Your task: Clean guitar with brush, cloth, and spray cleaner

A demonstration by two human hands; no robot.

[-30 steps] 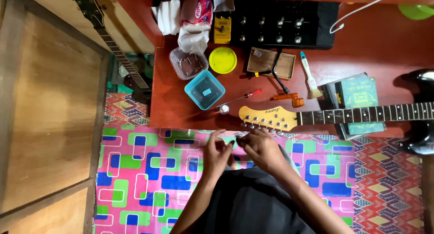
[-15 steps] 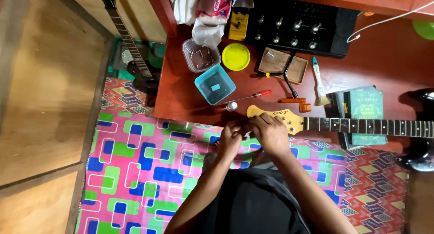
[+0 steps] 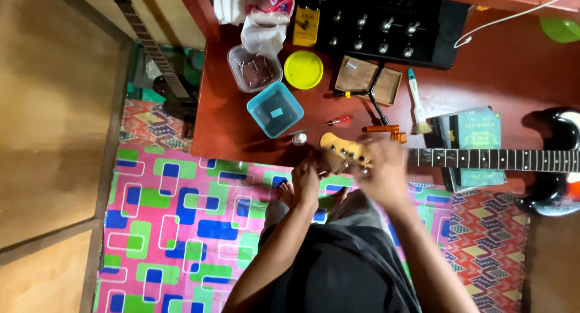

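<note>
Pale headstock (image 3: 339, 150) (half hidden), right hand (image 3: 382, 171) blurred

A low red-brown table (image 3: 513, 65) is set on a floor covered by a bright patterned mat (image 3: 175, 228). On the table are laid an electric guitar (image 3: 483, 159), a blue plastic tub (image 3: 275, 109), a clear tub (image 3: 254, 68), a yellow lid (image 3: 303, 69), a red-handled screwdriver (image 3: 323, 124), a brush (image 3: 417, 104), green booklets (image 3: 477, 129) and a black pedal board (image 3: 393, 23).
</note>
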